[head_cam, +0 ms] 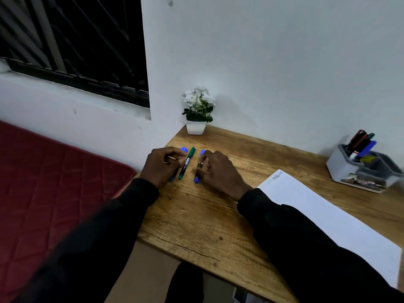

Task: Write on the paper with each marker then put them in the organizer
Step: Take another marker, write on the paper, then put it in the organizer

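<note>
Three markers lie side by side on the wooden desk (196, 215) near its far left corner. My left hand (160, 168) covers the left blue marker (183, 149), fingers curled on it; only its cap and tail show. Just right of my fingertips lies the green marker (187, 162), flat on the desk. My right hand (217, 169) has its fingers closed on the right blue marker (196, 179). The white paper (317, 206), with a small word written at its top corner, lies to the right. At the far right stands the grey organizer (340, 169), with several markers upright in it.
A small white pot of white flowers (196, 112) stands in the desk's back corner against the wall. A red mattress (54, 182) lies left of the desk, below a barred window. The desk's left edge runs just beside my left hand.
</note>
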